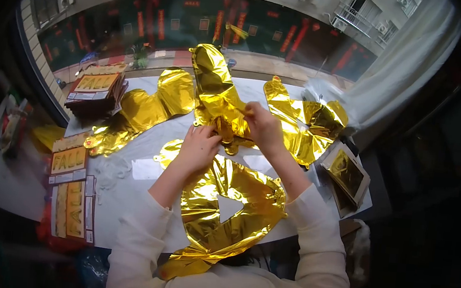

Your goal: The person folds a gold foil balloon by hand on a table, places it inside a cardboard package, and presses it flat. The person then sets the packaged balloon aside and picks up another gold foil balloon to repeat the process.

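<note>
A crinkled, flat gold foil balloon (210, 77) lies in the middle of the table, its far end raised. My right hand (265, 130) is closed in a pinch on its right edge. At the near end of the same balloon, my left hand (201, 145) has its fingers bent and pressed together on the foil; the fingertips are partly hidden. Just below my hands spreads a gold foil letter balloon (235, 206) with a triangular hole, its lower tail hanging over the table's front edge. More gold foil balloons lie to the left (143, 111) and right (299, 134).
Stacked packages marked FALL (95, 87) stand at the table's (141, 191) back left. Two more FALL packages (69, 161) lie at the left edge. Right of the foil sit brown-edged packets (345, 176) and crumpled clear plastic (323, 92). A white curtain (404, 67) hangs beside the window.
</note>
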Demonstrator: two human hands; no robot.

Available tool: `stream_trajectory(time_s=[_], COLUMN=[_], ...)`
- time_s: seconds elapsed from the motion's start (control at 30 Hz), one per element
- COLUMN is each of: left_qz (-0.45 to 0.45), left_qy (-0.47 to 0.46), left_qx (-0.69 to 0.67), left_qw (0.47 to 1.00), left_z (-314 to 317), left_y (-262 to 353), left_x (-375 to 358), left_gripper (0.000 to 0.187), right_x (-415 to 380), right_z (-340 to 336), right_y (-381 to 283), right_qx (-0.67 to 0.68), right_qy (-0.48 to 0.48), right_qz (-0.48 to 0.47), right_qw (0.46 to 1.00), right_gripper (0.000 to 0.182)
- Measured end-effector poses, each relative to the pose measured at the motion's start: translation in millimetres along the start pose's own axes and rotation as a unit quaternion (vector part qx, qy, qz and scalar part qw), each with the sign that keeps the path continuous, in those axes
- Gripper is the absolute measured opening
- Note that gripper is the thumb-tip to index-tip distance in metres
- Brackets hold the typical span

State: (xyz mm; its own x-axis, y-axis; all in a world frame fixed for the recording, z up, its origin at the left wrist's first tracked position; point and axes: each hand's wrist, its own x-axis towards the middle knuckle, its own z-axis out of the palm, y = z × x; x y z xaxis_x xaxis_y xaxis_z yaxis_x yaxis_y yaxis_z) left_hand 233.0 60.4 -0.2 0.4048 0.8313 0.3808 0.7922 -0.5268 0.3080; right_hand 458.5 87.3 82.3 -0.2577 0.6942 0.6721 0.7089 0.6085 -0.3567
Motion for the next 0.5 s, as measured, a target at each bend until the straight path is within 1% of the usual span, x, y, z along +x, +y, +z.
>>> stream_trajectory(time_s=[0.03, 0.07, 0.1, 0.13, 0.17, 0.23, 0.27, 0.33, 0.4, 0.43, 0.47, 0.5], left_qz=[-0.010, -0.020, -0.021, -0.025, -0.029, -0.029, -0.028, -0.024, -0.020, -0.023, -0.026, -0.025], left_qy=[-0.033, -0.066, -0.066, -0.076, -0.087, -0.095, -0.102, -0.097, -0.093, -0.093, -0.093, -0.093], left_qx=[-0.012, -0.024, -0.024, -0.024, -0.023, -0.020, -0.017, -0.012, -0.009, -0.005, -0.001, -0.003], left_qw=[0.999, 0.997, 0.997, 0.996, 0.996, 0.995, 0.994, 0.995, 0.995, 0.995, 0.995, 0.995], left_z=[-4, -6, -5, -3, -1, -2, -3, 4, 5, 4, 4, 5], left_y=[-1, -2, -4, -5, -6, -7, -7, -11, -11, -9, -8, -6], left_x=[-1, -3, -5, -5, -6, -7, -6, -6, -5, -5, -5, -4], left_gripper=[0.046, 0.050, 0.050, 0.054, 0.058, 0.059, 0.060, 0.060, 0.060, 0.060, 0.060, 0.060], right_x=[4, 11, 17, 22, 24, 29, 32, 36, 39, 35, 36, 39], right_z=[-4, -16, -24, -31, -40, -58, -69, -94, -119, -129, -131, -134], right_y=[3, -6, -10, -13, -19, -35, -45, -67, -89, -103, -99, -91], right_qx=[-0.009, -0.019, -0.037, -0.055, -0.054, -0.113, -0.113, -0.090, -0.068, -0.065, -0.066, -0.096], right_qy=[0.029, 0.047, 0.069, 0.091, 0.090, 0.111, 0.112, 0.231, 0.313, 0.349, 0.349, 0.274], right_qz=[-0.021, -0.028, -0.049, -0.071, -0.070, -0.097, -0.097, -0.128, -0.153, -0.158, -0.157, -0.149], right_qw=[0.999, 0.998, 0.996, 0.992, 0.992, 0.983, 0.983, 0.960, 0.935, 0.922, 0.922, 0.945], right_gripper=[0.040, 0.044, 0.040, 0.035, 0.035, 0.025, 0.025, 0.020, 0.022, 0.018, 0.018, 0.017])
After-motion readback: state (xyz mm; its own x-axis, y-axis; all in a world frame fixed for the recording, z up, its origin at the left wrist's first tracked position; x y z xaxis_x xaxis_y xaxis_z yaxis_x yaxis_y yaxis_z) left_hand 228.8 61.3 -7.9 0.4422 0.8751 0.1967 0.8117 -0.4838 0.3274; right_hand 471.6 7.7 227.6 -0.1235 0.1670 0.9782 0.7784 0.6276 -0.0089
